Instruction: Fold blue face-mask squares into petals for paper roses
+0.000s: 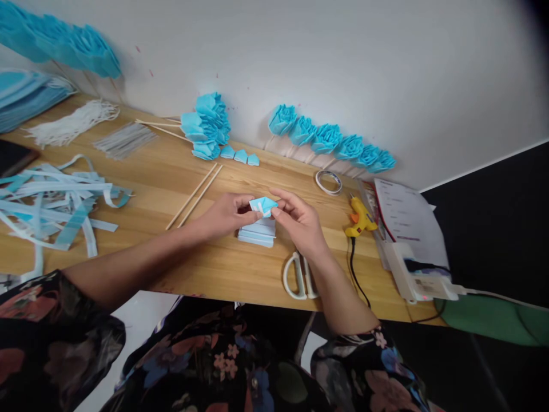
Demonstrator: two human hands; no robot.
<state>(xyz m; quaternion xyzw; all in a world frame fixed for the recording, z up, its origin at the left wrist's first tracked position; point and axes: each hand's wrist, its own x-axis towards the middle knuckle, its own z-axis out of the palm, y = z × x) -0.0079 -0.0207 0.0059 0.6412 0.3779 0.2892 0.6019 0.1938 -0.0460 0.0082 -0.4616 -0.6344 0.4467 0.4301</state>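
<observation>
Between my two hands is a small folded piece of blue mask fabric (264, 206), with a white strip or patch on its left part. My left hand (234, 214) pinches its left edge between thumb and fingers. On the right edge, the thumb and fingers of my right hand (298, 220) close on it. Just below lies a stack of pale blue fabric pieces (257, 233) on the table. Farther back, a short row of folded blue petals (241, 156) rests beside a bunch of blue fabric roses (208, 127). White-handled scissors (295, 279) lie partly under my right forearm.
Two wooden sticks (195, 194) lie left of centre. Cut fabric strips (64, 200), white ear loops (72, 121) and nose wires (124, 141) spread leftward. To the right are a tape roll (329, 182), a yellow glue gun (361, 217) and a power strip (418, 277). More roses (326, 139) lean on the wall.
</observation>
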